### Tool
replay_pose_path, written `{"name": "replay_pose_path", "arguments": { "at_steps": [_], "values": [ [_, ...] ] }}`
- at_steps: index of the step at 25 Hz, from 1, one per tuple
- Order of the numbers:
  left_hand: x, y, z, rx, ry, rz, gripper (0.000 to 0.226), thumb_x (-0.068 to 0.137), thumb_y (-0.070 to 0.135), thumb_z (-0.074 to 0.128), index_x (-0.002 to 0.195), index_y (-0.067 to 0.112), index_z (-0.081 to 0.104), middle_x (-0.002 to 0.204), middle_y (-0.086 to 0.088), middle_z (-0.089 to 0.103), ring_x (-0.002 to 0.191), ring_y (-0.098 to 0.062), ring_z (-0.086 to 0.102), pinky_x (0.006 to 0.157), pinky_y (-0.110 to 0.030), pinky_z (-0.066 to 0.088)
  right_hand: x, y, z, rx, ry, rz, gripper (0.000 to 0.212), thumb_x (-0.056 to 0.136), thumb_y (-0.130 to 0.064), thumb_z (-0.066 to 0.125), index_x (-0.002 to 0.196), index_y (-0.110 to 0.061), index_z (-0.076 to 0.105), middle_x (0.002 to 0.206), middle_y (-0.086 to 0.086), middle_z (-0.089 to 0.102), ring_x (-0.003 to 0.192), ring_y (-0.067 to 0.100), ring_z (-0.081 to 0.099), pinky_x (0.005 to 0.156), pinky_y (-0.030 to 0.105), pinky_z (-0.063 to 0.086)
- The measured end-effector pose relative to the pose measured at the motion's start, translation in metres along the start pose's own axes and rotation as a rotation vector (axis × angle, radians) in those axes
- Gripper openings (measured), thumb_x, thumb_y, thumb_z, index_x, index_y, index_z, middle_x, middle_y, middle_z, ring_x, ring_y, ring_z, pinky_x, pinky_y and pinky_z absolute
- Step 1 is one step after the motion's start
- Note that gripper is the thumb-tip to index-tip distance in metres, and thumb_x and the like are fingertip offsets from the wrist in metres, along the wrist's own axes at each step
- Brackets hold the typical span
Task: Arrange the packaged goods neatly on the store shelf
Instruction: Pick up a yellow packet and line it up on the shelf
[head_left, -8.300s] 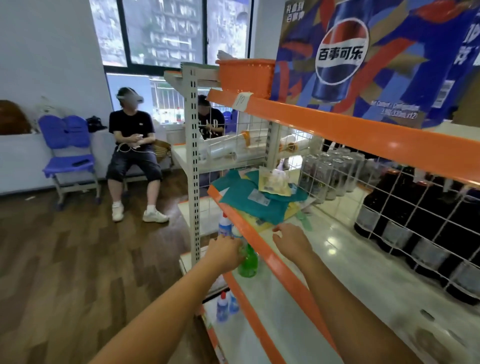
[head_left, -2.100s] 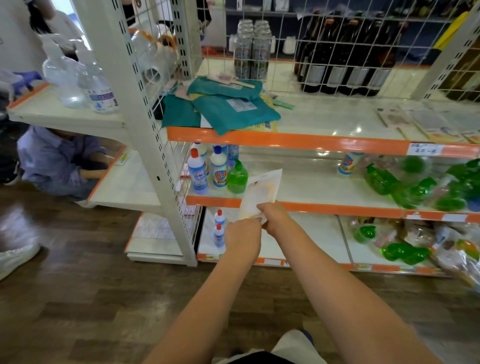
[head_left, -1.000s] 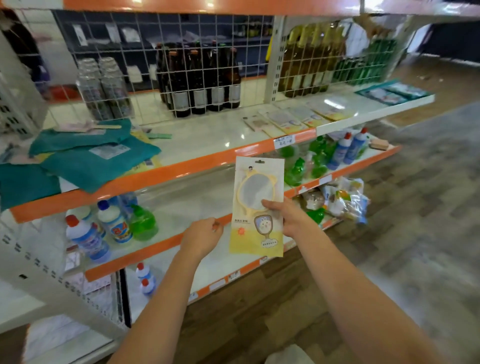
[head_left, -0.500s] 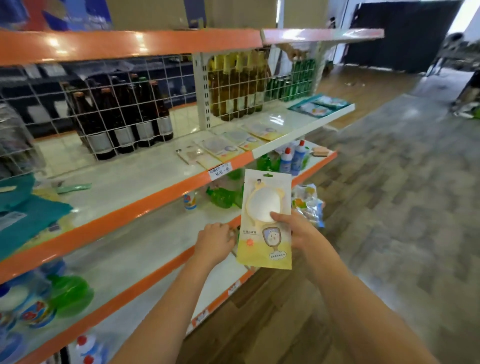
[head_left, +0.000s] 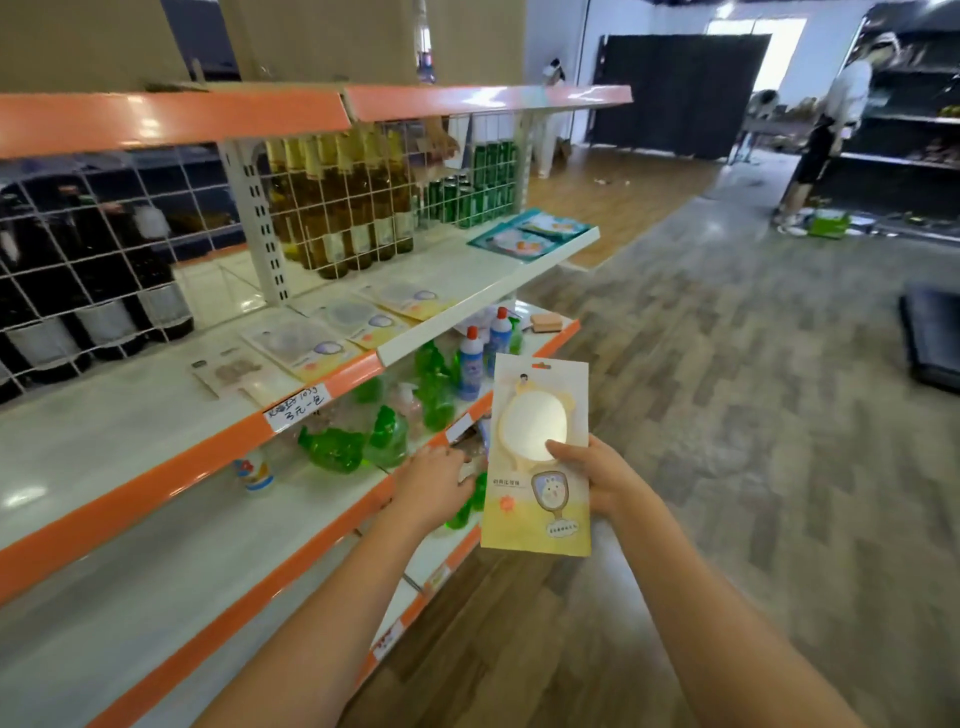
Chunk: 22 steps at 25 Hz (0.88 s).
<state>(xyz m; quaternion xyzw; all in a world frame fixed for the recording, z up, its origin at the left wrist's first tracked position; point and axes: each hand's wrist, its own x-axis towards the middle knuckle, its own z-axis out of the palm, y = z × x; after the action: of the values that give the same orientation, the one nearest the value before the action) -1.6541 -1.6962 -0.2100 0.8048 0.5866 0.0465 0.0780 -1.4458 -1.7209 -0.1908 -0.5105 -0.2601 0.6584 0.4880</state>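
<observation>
The person stands alongside the store shelf (head_left: 332, 382), and the right hand (head_left: 592, 480) has its grip clenched on a flat packaged mirror (head_left: 537, 457), thumb across the front just under the pale oval window, the other fingers hidden behind the card; the pack is held upright, long axis vertical, hang-hole end up, out in the aisle just off the shelf's orange lip; the left hand (head_left: 434, 488) carries nothing, fingers loosely curled and reaching toward the lower tier, where green bottles (head_left: 358, 441) lie tumbled and blue bottles (head_left: 483, 348) with red caps stand farther along; whether it touches anything there I cannot tell. What the coming move turns on, as I judge it: the matching packs (head_left: 353, 325) lie flat on the middle tier, up, far and to the left of the grip, in a row running along the shelf, so the held one would have to tip from upright to flat and travel up and leftward across the body; the right hand holds it, though the left is the nearer to that tier. The pack looks like thin glossy card and film, yellow fading to cream, stiff enough to stand unsupported, likely slippery on the smooth white shelf board; behind the row a wire grid fences off tall bottles (head_left: 343, 208).
</observation>
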Motion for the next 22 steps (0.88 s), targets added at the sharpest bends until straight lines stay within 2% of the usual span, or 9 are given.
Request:
{"name": "replay_pose_path", "arguments": {
  "at_steps": [4, 7, 9, 14, 17, 22],
  "values": [
    [0.041, 0.029, 0.008, -0.008, -0.043, 0.105, 0.038, 0.095, 0.037, 0.043, 0.124, 0.015, 0.056, 0.12, -0.007, 0.057, 0.117, -0.026, 0.05, 0.09, -0.038, 0.042, 0.011, -0.013, -0.03, 0.032, 0.052, -0.013, 0.021, 0.09, 0.002, 0.055, 0.108, -0.008, 0.055, 0.098, 0.021, 0.064, 0.077, 0.036, 0.065, 0.055, 0.043, 0.059],
    [0.077, 0.042, 0.015, -0.009, -0.065, 0.146, 0.04, 0.094, 0.04, 0.042, 0.124, 0.017, 0.056, 0.123, -0.008, 0.058, 0.115, -0.028, 0.051, 0.091, -0.039, 0.046, 0.026, -0.025, -0.048, 0.03, 0.1, -0.036, 0.02, 0.09, 0.002, 0.055, 0.109, -0.007, 0.055, 0.098, 0.021, 0.065, 0.079, 0.035, 0.065, 0.059, 0.043, 0.058],
    [0.101, 0.051, 0.015, -0.035, -0.065, 0.156, 0.04, 0.093, 0.039, 0.041, 0.123, 0.017, 0.056, 0.123, -0.009, 0.058, 0.115, -0.028, 0.051, 0.089, -0.04, 0.046, 0.041, -0.036, -0.059, 0.03, 0.108, -0.054, 0.026, 0.09, 0.002, 0.054, 0.115, -0.005, 0.053, 0.101, 0.022, 0.064, 0.08, 0.035, 0.066, 0.061, 0.044, 0.059],
    [0.175, 0.062, -0.002, -0.067, -0.007, 0.185, 0.032, 0.094, 0.032, 0.043, 0.114, 0.011, 0.057, 0.12, -0.011, 0.058, 0.112, -0.029, 0.052, 0.083, -0.038, 0.044, 0.094, -0.084, -0.071, 0.019, 0.133, -0.098, 0.022, 0.09, 0.003, 0.055, 0.11, -0.006, 0.055, 0.1, 0.021, 0.065, 0.08, 0.035, 0.066, 0.062, 0.045, 0.059],
    [0.216, 0.06, -0.011, -0.114, 0.012, 0.186, 0.036, 0.095, 0.036, 0.042, 0.12, 0.016, 0.058, 0.121, -0.008, 0.061, 0.11, -0.027, 0.056, 0.084, -0.038, 0.047, 0.128, -0.107, -0.07, 0.008, 0.134, -0.127, 0.027, 0.089, 0.002, 0.057, 0.114, -0.007, 0.054, 0.104, 0.022, 0.064, 0.084, 0.037, 0.065, 0.066, 0.045, 0.059],
    [0.261, 0.053, -0.008, -0.198, 0.008, 0.191, 0.034, 0.096, 0.035, 0.039, 0.114, 0.018, 0.062, 0.114, -0.009, 0.064, 0.104, -0.026, 0.059, 0.083, -0.04, 0.051, 0.176, -0.12, -0.079, 0.02, 0.152, -0.124, 0.025, 0.088, 0.001, 0.059, 0.111, -0.007, 0.057, 0.103, 0.022, 0.065, 0.084, 0.037, 0.066, 0.069, 0.047, 0.058]
  ]
}}
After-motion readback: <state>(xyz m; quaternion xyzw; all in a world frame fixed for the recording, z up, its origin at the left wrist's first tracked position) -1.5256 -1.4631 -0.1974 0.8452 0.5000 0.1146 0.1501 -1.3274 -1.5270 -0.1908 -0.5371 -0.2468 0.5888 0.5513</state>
